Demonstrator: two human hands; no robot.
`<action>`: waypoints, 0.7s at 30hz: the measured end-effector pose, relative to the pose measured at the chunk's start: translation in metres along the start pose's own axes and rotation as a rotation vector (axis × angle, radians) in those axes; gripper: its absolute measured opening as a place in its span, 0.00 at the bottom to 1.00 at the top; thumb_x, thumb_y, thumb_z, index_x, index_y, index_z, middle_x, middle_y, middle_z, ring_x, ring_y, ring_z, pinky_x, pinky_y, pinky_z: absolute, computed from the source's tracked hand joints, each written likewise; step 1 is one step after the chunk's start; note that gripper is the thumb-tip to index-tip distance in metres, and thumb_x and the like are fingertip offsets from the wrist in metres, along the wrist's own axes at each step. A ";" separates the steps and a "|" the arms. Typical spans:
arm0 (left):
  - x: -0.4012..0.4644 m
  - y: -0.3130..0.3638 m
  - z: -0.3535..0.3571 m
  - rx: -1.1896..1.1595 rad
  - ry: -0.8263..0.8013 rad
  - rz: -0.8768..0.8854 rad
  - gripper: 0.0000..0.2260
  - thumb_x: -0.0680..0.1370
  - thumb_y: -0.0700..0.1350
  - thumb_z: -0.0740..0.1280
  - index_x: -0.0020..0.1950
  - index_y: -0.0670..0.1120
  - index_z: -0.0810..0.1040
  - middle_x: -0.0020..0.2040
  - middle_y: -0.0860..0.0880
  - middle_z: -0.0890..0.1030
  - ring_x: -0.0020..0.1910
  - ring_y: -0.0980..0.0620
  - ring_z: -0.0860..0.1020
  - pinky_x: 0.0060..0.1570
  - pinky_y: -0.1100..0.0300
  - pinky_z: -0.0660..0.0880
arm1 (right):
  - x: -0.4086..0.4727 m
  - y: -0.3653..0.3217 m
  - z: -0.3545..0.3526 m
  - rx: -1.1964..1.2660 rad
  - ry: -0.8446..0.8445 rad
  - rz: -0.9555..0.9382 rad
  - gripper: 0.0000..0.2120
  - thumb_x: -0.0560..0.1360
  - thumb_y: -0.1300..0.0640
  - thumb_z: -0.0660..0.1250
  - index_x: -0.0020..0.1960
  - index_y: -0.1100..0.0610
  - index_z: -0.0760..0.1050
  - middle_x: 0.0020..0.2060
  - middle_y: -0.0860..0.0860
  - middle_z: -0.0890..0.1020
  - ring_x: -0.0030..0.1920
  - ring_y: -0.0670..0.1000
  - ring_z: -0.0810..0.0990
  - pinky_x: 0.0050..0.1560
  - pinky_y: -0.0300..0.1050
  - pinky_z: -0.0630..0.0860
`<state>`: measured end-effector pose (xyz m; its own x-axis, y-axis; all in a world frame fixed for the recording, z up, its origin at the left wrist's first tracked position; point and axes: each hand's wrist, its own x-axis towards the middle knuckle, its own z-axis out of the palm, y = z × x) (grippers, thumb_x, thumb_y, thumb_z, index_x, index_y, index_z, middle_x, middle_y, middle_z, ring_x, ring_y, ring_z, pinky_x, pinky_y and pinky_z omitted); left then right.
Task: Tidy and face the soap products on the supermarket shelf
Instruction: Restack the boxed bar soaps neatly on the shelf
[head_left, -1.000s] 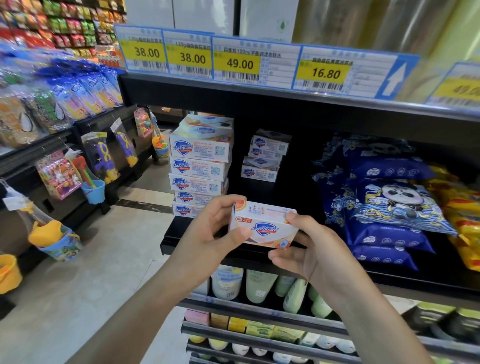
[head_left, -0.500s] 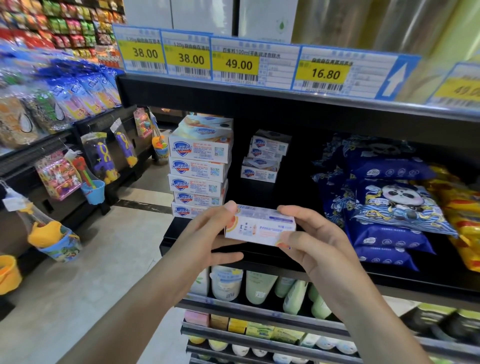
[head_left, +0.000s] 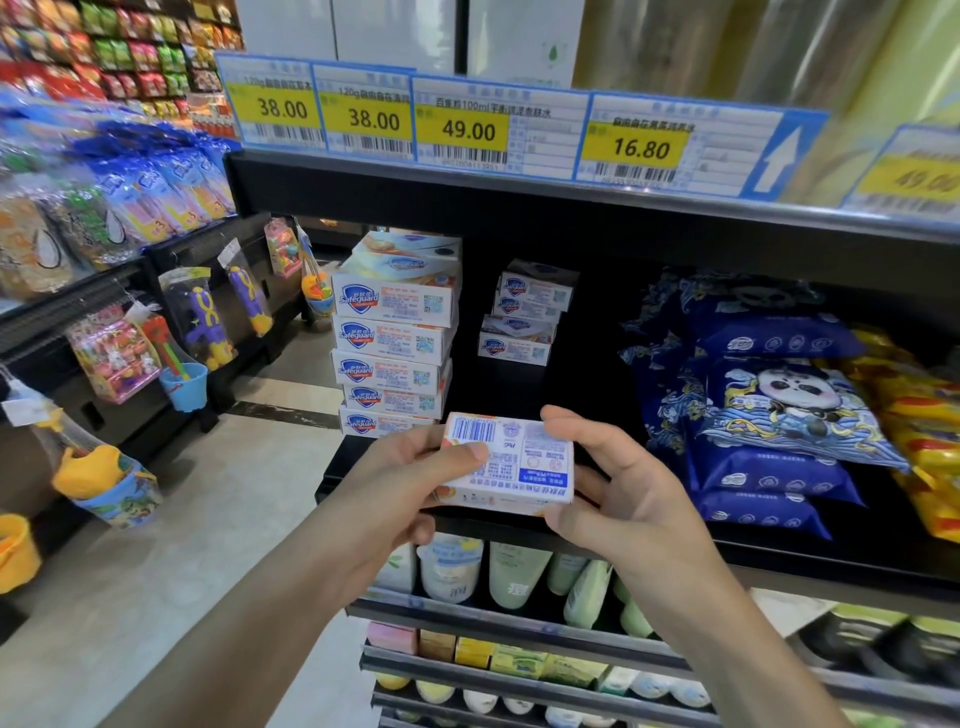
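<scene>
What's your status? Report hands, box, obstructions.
Left hand and right hand both grip the soap box, barcode side up. Held before the shelf edge. Nothing in the way.

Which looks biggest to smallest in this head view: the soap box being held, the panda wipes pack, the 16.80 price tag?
1. panda wipes pack
2. soap box
3. 16.80 price tag

The box is nearest the camera, so it looks larger than it really is.

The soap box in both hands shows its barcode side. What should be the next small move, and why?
Probably turn the soap box over, so its logo faces out like the stacked Safeguard boxes on the shelf. The left hand and the right hand hold it at its ends, barcode toward the camera and print upside down.
</scene>
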<state>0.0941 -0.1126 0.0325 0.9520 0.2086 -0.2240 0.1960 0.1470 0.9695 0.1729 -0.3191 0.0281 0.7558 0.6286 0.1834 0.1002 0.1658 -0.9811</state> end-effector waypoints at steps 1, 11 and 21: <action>0.000 0.000 -0.001 0.011 0.004 0.007 0.14 0.81 0.51 0.71 0.65 0.51 0.82 0.56 0.49 0.88 0.39 0.61 0.80 0.25 0.66 0.65 | -0.001 -0.001 0.001 -0.023 -0.006 -0.002 0.32 0.74 0.81 0.67 0.68 0.51 0.76 0.68 0.46 0.80 0.64 0.53 0.81 0.63 0.50 0.80; 0.003 -0.005 -0.002 -0.028 0.088 0.122 0.14 0.80 0.45 0.73 0.65 0.53 0.80 0.54 0.48 0.88 0.35 0.58 0.77 0.23 0.67 0.63 | -0.003 -0.011 0.004 -0.018 0.094 0.235 0.37 0.63 0.43 0.78 0.71 0.33 0.71 0.67 0.41 0.78 0.56 0.50 0.86 0.51 0.53 0.85; 0.001 -0.010 0.001 0.020 0.036 0.302 0.19 0.79 0.33 0.72 0.66 0.48 0.76 0.52 0.45 0.87 0.37 0.62 0.82 0.31 0.73 0.73 | 0.006 -0.018 0.006 0.135 0.096 0.424 0.21 0.73 0.29 0.67 0.59 0.39 0.82 0.56 0.49 0.87 0.43 0.56 0.86 0.31 0.45 0.79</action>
<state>0.0937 -0.1151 0.0229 0.9590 0.2739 0.0722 -0.0903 0.0542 0.9944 0.1717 -0.3137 0.0475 0.7690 0.5904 -0.2452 -0.3113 0.0108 -0.9503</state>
